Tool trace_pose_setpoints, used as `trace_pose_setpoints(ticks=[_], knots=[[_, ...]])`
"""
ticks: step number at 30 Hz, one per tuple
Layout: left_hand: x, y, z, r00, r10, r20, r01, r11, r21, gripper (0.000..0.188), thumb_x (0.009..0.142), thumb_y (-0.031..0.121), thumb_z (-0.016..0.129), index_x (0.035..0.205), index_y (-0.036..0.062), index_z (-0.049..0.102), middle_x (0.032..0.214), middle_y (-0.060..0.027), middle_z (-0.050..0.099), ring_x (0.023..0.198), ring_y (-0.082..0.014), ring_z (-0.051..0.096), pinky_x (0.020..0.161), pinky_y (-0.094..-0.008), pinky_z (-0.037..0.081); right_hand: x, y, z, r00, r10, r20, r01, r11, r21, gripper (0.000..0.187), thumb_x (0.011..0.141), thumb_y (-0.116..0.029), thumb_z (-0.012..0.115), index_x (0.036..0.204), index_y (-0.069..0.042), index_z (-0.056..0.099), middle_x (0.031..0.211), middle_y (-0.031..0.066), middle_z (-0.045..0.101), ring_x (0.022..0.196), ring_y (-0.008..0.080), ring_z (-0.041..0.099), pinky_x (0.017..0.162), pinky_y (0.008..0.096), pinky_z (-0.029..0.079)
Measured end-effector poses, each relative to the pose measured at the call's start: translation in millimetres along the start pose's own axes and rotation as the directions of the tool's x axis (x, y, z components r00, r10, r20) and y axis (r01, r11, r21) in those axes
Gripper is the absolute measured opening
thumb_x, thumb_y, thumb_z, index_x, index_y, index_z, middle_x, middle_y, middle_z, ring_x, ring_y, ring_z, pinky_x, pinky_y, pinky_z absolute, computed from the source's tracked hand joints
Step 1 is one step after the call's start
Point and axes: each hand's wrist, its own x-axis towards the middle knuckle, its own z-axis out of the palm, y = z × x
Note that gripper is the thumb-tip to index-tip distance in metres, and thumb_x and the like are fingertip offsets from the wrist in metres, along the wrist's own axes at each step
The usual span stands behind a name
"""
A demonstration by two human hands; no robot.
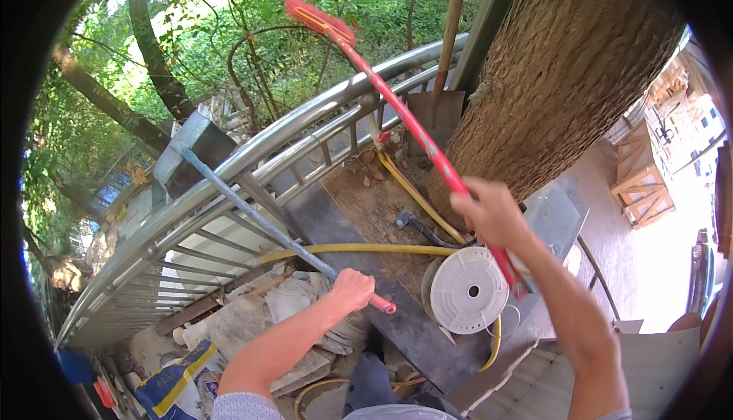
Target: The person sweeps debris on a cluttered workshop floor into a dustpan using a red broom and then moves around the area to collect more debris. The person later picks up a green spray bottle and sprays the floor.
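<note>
The right hand [489, 210] has its fingers clamped around the red brush [405, 114], nearer the handle's near end, a grip that probably gives its bristles their long reach past the metal railing [282, 134]. From those fingers the handle slants far and left; its near tip shows beyond the wrist. The left hand [353, 290] has its fingers wrapped around the blue pole [259, 218] close to its near end, seemingly for reach too; the pole crosses the railing toward a grey box-like scoop [202, 156].
</note>
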Motion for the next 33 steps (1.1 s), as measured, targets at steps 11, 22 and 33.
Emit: trace_pose_setpoints(ticks=[11,22,33], knots=[[-20,-4,16,0.913,-0.155,0.376,0.016,0.938,0.347,0.027,0.086,0.034,0.055,0.083,0.0159,0.074,0.084,-0.0046,0.071,0.082,-0.0203,0.069,0.068,-0.0337,0.053,-342,99,97,0.984,0.124,-0.131,-0.118,0.992,0.051,0.028,0.081,-0.03,0.067,0.095,-0.007,0.064,0.073,0.0113,0.065,0.06,0.0285,0.064,0.052,0.0363,0.052],[-108,140,10,0.852,-0.396,0.341,0.163,0.822,0.546,0.029,0.084,0.035,0.055,0.095,0.0132,0.072,0.101,-0.0087,0.069,0.096,-0.0232,0.066,0.078,-0.0349,0.05,-644,156,87,0.958,0.132,-0.255,-0.121,0.991,0.061,0.027,0.083,-0.035,0.063,0.09,-0.009,0.062,0.063,0.0082,0.062,0.049,0.0285,0.059,0.044,0.0371,0.048],[-142,385,39,0.77,-0.442,0.461,0.245,0.871,0.425,0.044,0.081,0.041,0.051,0.1,0.0053,0.069,0.105,-0.0165,0.066,0.1,-0.0305,0.063,0.086,-0.0395,0.049,-958,171,92,0.809,0.505,-0.3,-0.433,0.858,0.277,0.03,0.081,-0.037,0.067,0.095,-0.01,0.064,0.073,0.012,0.064,0.06,0.0306,0.062,0.055,0.0402,0.051]])
